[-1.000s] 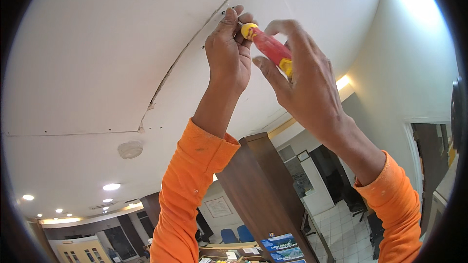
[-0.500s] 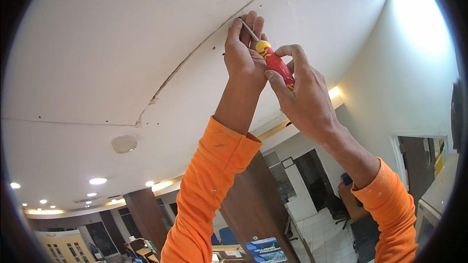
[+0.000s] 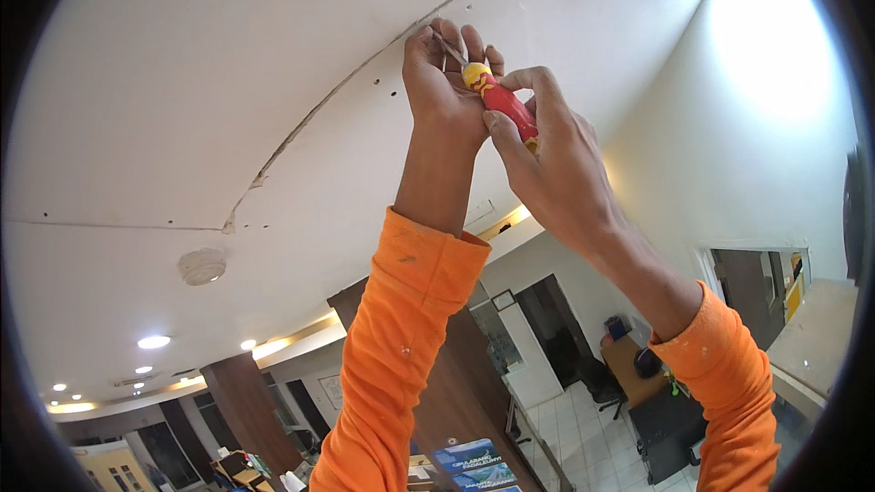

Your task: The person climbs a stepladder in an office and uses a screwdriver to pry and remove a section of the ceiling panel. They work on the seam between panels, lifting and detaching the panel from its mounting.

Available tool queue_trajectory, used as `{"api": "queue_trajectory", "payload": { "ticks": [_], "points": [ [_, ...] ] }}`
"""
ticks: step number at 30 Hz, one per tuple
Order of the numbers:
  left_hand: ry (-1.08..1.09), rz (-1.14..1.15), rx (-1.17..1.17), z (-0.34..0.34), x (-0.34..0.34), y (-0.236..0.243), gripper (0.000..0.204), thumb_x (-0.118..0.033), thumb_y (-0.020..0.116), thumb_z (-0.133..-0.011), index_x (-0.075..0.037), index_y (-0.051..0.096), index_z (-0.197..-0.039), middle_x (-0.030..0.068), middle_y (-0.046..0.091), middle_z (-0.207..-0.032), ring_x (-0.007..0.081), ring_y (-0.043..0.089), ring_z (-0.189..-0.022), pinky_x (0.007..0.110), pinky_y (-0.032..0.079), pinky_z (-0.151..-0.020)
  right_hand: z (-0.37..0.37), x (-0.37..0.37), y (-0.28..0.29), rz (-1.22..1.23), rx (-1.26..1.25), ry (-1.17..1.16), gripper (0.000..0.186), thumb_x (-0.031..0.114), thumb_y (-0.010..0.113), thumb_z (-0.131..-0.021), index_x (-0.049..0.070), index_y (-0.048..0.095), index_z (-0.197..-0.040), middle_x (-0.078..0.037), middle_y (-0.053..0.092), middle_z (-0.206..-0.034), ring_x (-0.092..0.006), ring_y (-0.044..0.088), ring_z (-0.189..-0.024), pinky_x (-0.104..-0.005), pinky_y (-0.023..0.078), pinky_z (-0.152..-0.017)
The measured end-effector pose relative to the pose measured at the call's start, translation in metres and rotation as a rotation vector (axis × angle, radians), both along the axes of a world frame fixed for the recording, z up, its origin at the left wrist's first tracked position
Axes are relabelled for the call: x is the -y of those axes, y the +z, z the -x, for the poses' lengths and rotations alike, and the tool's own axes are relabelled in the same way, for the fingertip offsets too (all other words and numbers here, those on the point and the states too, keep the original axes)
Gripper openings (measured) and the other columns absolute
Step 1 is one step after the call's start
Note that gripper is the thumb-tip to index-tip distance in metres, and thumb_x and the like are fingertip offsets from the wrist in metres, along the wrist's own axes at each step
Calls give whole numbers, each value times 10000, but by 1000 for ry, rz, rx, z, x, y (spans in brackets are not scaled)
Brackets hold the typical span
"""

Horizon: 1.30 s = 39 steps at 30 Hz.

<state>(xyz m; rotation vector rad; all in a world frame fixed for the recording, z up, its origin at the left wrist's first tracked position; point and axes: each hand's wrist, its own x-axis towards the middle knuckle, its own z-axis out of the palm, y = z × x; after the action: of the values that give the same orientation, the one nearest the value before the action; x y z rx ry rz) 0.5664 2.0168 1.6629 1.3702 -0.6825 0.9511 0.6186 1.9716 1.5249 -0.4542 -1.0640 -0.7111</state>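
Overhead, a screwdriver (image 3: 507,107) with a red and yellow handle and a metal shaft slants up toward the white ceiling (image 3: 301,64). My right hand (image 3: 567,159) holds its handle between thumb and fingers. My left hand (image 3: 440,96) is raised against the ceiling beside a long seam, palm toward me. Its thumb and forefinger pinch around the tip end of the shaft, while the other fingers stay stretched up. Whether a screw sits at the tip cannot be made out, as the fingertips hide it. Both forearms wear orange sleeves.
A cracked panel joint (image 3: 314,109) curves across the ceiling, with small dark screw holes near it. A round ceiling fixture (image 3: 202,266) lies to the left. Below are brown columns (image 3: 251,401), a desk (image 3: 629,369), an office chair (image 3: 602,383) and a tiled floor (image 3: 579,433).
The view has shifted, so the ceiling seam and the room sit farther left. Both hands and the screwdriver appear slightly left and higher, with the same hold.
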Motion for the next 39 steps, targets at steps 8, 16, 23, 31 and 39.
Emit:
{"api": "queue_trajectory", "payload": {
  "ticks": [8,16,23,31,39],
  "points": [
    [300,82,-30,8,21,1,177,-284,570,-1031,-210,597,-1190,-116,695,-1181,118,651,-1139,422,365,-1082,-7,0,-18,-119,-68,-242,258,146,635,-1025,20,547,-1233,-194,698,-900,-299,682,-739,-415,521,-696],
    [72,297,87,-12,31,-4,147,-241,585,-976,-139,584,-1081,-65,609,-957,100,609,-883,301,445,-758,-22,25,-147,49,-283,-153,278,140,632,-1015,14,560,-1252,-131,639,-925,-147,592,-705,-314,476,-637],
    [344,263,226,-23,44,-15,189,-240,542,-968,-100,560,-1094,-21,593,-1051,139,617,-883,329,461,-739,-15,40,-240,160,-480,34,316,237,524,-1101,51,496,-1355,-26,543,-874,7,424,-461,-162,347,-384],
    [552,133,328,-27,46,-31,422,-290,596,-1035,-35,567,-1370,49,645,-1275,203,679,-974,364,518,-864,-3,34,-267,191,-614,368,297,184,529,-1095,60,472,-1359,-27,518,-867,-17,437,-476,-176,359,-400],
    [615,66,376,-23,33,-24,342,-239,609,-997,-45,606,-1278,55,680,-1184,200,686,-942,354,522,-835,-2,21,-290,275,-649,455,247,186,541,-1083,54,481,-1283,-22,499,-854,-21,427,-449,-183,367,-373]
  ]
}}
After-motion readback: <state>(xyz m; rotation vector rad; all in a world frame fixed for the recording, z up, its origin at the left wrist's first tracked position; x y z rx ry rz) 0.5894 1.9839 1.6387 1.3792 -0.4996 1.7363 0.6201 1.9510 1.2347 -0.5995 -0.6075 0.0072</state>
